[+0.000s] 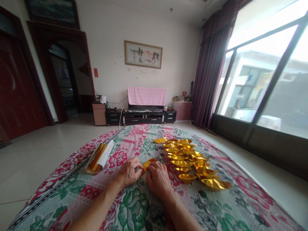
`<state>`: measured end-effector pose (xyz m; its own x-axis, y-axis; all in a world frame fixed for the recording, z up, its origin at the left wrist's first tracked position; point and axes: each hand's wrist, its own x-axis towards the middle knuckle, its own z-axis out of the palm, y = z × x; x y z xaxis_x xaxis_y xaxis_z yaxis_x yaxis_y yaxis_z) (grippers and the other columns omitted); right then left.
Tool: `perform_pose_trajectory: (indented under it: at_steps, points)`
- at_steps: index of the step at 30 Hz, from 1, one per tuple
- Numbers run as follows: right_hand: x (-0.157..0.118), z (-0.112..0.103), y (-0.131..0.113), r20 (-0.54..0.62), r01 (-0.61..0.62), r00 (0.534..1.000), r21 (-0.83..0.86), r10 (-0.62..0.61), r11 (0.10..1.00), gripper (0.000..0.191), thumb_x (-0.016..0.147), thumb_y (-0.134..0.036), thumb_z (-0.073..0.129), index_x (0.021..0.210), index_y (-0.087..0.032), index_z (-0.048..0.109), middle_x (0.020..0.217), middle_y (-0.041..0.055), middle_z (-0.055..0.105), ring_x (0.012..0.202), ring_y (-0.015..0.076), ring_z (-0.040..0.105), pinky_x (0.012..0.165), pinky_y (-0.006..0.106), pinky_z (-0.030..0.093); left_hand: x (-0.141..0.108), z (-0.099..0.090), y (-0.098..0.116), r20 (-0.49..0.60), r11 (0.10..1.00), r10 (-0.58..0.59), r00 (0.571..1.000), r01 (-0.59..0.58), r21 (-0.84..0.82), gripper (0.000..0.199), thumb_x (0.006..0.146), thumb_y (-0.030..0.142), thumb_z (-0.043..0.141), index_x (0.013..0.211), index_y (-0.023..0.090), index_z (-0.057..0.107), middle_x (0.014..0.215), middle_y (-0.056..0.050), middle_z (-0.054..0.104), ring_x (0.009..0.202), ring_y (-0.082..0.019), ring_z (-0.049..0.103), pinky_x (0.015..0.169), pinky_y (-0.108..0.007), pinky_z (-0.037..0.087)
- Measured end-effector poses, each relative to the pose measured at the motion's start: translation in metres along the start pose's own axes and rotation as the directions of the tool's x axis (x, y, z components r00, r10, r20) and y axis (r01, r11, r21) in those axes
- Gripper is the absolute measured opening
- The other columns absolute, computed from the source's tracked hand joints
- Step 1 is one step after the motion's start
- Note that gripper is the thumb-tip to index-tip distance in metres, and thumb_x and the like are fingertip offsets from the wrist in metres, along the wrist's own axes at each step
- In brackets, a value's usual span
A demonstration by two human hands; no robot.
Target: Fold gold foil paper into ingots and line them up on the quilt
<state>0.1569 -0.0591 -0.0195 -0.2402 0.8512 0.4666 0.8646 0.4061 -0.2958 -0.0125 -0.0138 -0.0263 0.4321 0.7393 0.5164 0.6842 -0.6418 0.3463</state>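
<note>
Between my two hands is a small piece of gold foil paper, partly folded, with its upper part showing above my fingers. My left hand pinches its near left side with curled fingers. From the right, my right hand is closed over the paper, and its fingertips are partly hidden. To the right lie several folded gold paper ingots in rough rows. A flat folded gold piece sits at their far left end. On the left rests a curled stack of gold and white foil sheets.
A flowered cloth in red, green and grey covers the round table under my hands. Beyond it stand a low black cabinet with a pink towel above it. Large windows and a purple curtain are on the right.
</note>
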Motion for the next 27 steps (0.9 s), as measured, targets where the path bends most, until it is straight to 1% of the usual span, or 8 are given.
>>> perform_pose_trajectory:
  at_steps: [4, 9, 12, 15, 19, 23, 27]
  points:
    - [0.0005, 0.0016, -0.0025, -0.004, -0.022, 1.0, -0.004, 0.022, 1.0, 0.017, 0.076, -0.017, 0.046, 0.083, -0.019, 0.061, 0.093, 0.0054, 0.058, 0.092, 0.0179, 0.049, 0.083, 0.028, 0.034, -0.0007, -0.0038, -0.004, 0.033, 0.999, 0.033, 0.999, -0.032, -0.033, 0.015, 0.072, 0.015, 0.055, 0.077, 0.02, 0.069, 0.08, -0.003, 0.061, 0.078, -0.014, 0.056, 0.075, -0.025, 0.045]
    - [0.0012, 0.0029, -0.0031, -0.009, -0.029, 1.0, -0.005, 0.029, 1.0, 0.016, 0.073, -0.016, 0.048, 0.083, -0.019, 0.061, 0.092, 0.0059, 0.058, 0.091, 0.018, 0.049, 0.084, 0.028, 0.034, 0.0012, -0.005, -0.006, 0.026, 1.0, -0.004, 1.0, 0.005, -0.015, 0.017, 0.073, 0.016, 0.055, 0.079, 0.021, 0.069, 0.082, -0.003, 0.06, 0.081, -0.014, 0.056, 0.077, -0.025, 0.045]
    - [0.0019, 0.0026, -0.0036, 0.001, -0.026, 1.0, -0.006, 0.026, 1.0, 0.016, 0.073, -0.018, 0.049, 0.083, -0.019, 0.062, 0.091, 0.0057, 0.058, 0.091, 0.0181, 0.049, 0.083, 0.029, 0.035, 0.0022, -0.0054, -0.0056, 0.033, 1.0, 0.008, 0.999, -0.007, -0.018, 0.017, 0.074, 0.017, 0.055, 0.079, 0.022, 0.07, 0.084, -0.003, 0.061, 0.083, -0.014, 0.056, 0.079, -0.025, 0.046]
    - [0.0024, 0.0014, -0.0049, 0.013, -0.03, 0.999, -0.013, 0.031, 0.999, 0.016, 0.074, -0.02, 0.05, 0.083, -0.019, 0.063, 0.091, 0.0059, 0.057, 0.09, 0.0184, 0.049, 0.081, 0.028, 0.036, 0.0023, -0.0063, -0.0046, 0.065, 0.999, 0.035, 0.997, -0.032, -0.039, 0.016, 0.074, 0.022, 0.056, 0.081, 0.024, 0.071, 0.087, -0.003, 0.062, 0.085, -0.015, 0.057, 0.082, -0.026, 0.045]
    - [0.002, -0.0008, -0.0061, 0.008, -0.038, 0.999, -0.018, 0.039, 0.999, 0.018, 0.075, -0.024, 0.051, 0.086, -0.019, 0.064, 0.093, 0.0067, 0.057, 0.091, 0.0189, 0.049, 0.081, 0.029, 0.036, 0.0016, -0.0062, -0.0055, 0.103, 0.998, 0.045, 0.994, -0.04, -0.048, 0.016, 0.072, 0.022, 0.059, 0.083, 0.025, 0.071, 0.092, -0.002, 0.062, 0.088, -0.016, 0.057, 0.085, -0.027, 0.044]
    - [0.0007, -0.0026, -0.006, 0.005, -0.026, 1.0, -0.019, 0.026, 0.999, 0.022, 0.074, -0.028, 0.054, 0.092, -0.021, 0.064, 0.096, 0.0064, 0.057, 0.094, 0.0199, 0.049, 0.081, 0.03, 0.036, 0.0023, -0.0037, -0.0078, 0.065, 0.998, 0.024, 0.998, -0.021, -0.052, 0.017, 0.074, 0.021, 0.057, 0.083, 0.024, 0.071, 0.091, -0.003, 0.063, 0.088, -0.016, 0.056, 0.084, -0.028, 0.045]
    - [0.0008, -0.0037, -0.0061, 0.004, 0.03, 1.0, -0.019, -0.03, 0.999, 0.024, 0.074, -0.028, 0.055, 0.095, -0.022, 0.064, 0.1, 0.0053, 0.058, 0.097, 0.0202, 0.047, 0.084, 0.032, 0.033, 0.0038, -0.0013, -0.0083, 0.018, 0.999, 0.013, 1.0, -0.012, -0.043, 0.019, 0.078, 0.021, 0.053, 0.085, 0.023, 0.07, 0.088, -0.003, 0.063, 0.085, -0.015, 0.056, 0.082, -0.028, 0.045]
